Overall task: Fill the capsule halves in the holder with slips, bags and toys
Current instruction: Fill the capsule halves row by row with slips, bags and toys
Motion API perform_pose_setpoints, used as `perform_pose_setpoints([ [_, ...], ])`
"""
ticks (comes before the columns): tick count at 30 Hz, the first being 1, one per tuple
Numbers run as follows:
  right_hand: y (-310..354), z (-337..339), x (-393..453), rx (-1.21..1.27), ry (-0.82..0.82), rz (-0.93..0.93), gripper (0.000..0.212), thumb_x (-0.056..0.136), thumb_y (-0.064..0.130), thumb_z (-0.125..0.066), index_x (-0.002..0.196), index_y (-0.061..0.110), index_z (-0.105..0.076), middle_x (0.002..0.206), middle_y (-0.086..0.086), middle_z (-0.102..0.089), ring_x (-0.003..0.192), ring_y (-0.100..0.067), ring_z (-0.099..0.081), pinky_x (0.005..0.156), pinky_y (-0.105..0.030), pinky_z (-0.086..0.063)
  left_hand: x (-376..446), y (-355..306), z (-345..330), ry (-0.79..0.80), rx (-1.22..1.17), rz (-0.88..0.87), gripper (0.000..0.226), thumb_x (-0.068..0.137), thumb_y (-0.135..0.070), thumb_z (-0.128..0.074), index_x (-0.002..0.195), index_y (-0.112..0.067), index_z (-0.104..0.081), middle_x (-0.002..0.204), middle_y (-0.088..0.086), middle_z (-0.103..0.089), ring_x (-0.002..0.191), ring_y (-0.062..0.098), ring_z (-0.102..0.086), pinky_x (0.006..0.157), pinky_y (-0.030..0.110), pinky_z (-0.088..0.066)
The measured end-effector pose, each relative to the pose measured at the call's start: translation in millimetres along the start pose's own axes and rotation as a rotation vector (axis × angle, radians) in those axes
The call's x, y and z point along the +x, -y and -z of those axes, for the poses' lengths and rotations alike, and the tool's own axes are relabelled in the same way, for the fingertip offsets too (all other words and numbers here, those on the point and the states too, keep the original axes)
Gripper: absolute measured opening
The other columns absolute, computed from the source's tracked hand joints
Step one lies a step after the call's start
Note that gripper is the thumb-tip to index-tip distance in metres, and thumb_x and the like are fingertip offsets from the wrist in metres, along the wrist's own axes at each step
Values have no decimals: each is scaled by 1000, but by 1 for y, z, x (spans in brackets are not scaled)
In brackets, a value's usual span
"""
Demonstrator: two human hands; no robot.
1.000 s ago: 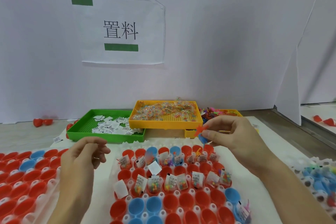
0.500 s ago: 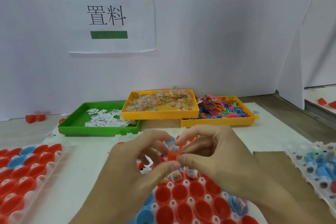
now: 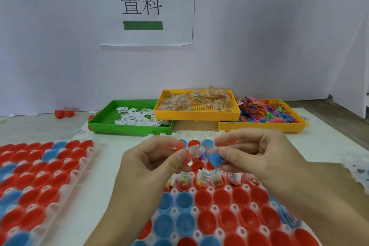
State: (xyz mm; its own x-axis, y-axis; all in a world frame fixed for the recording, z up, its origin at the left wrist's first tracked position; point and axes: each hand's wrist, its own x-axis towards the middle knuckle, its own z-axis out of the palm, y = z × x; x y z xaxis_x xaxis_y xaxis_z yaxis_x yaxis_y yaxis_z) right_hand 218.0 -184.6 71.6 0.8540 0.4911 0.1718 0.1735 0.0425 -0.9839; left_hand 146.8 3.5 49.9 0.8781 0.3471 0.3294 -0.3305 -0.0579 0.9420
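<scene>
- Looking down over the holder (image 3: 219,203), we see both hands raised just above its far rows, close together but not touching.
- The left hand (image 3: 147,164) has its fingers curled, and thumb and forefinger pinch a small red toy (image 3: 184,153).
- The right hand (image 3: 265,156) also has curled fingers: it pinches a blue toy (image 3: 214,161) between thumb and forefinger, and a thin red-orange piece (image 3: 229,143) shows higher up in the same hand.
- The blue toy hangs over the filled row of capsule halves; we cannot tell whether its lower tip touches the bag beneath it.
- Several red capsule halves in the row below the hands hold a paper slip (image 3: 204,175) and a bag of coloured beads (image 3: 184,181), standing upright in the cups.
- The nearer rows of the holder carry red and blue halves (image 3: 184,198) with nothing visible inside.
- A second holder (image 3: 40,181) with red and blue halves lies to the left, well apart from the hands.
- At the back, a green tray (image 3: 103,124) holds loose slips, a yellow tray (image 3: 199,115) holds bead bags, and another yellow tray (image 3: 259,126) to its right holds coloured toys.
- The bead tray sits partly over the edges of both neighbours.
- A paper sign (image 3: 147,6) with two characters hangs on the white wall behind.
</scene>
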Motion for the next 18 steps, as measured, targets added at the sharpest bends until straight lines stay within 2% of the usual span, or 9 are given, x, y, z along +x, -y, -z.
perform_pose_setpoints([
  [5, -2, 2, 2, 13, -16, -25, 28, 56, 34, -79, 82, 22, -80, 80, -10, -77, 76, -23, -76, 65, -23, -59, 1, 6, 2, 14, -19, 6, 18, 70, -26, -71, 85, -21, -76, 77, 13, -75, 69, 27, -73, 66, 27, -59],
  [9, -4, 4, 3, 2, -11, -24, 27, 57, 34, -79, 80, 21, -80, 77, -11, -76, 73, -23, -75, 63, -22, -58, 2, 10, 3, 4, -58, 32, 17, 70, -28, -68, 83, -19, -76, 78, 16, -75, 69, 30, -73, 69, 32, -61],
  [13, -1, 8, 3, -18, 19, -21, 20, 61, 32, -76, 78, 21, -78, 75, -11, -76, 71, -22, -76, 59, -21, -57, 4, 15, 7, -4, 0, 11, 10, 83, -18, -65, 82, -19, -74, 77, 13, -74, 69, 27, -72, 66, 27, -59],
  [16, 6, 19, 2, -137, 57, 27, 17, 65, 34, -77, 77, 21, -78, 75, -6, -76, 68, -16, -74, 61, -19, -56, 6, 14, 15, -19, 0, -12, 12, 81, -22, -62, 80, -19, -74, 72, 12, -71, 66, 24, -68, 62, 25, -57],
  [18, 11, 30, 1, -172, 66, 72, 15, 65, 29, -77, 75, 19, -78, 74, -5, -75, 65, -11, -71, 62, -16, -54, 11, 15, 26, -68, -10, -24, 13, 82, -18, -61, 77, -20, -74, 69, 10, -68, 63, 21, -64, 58, 23, -54],
])
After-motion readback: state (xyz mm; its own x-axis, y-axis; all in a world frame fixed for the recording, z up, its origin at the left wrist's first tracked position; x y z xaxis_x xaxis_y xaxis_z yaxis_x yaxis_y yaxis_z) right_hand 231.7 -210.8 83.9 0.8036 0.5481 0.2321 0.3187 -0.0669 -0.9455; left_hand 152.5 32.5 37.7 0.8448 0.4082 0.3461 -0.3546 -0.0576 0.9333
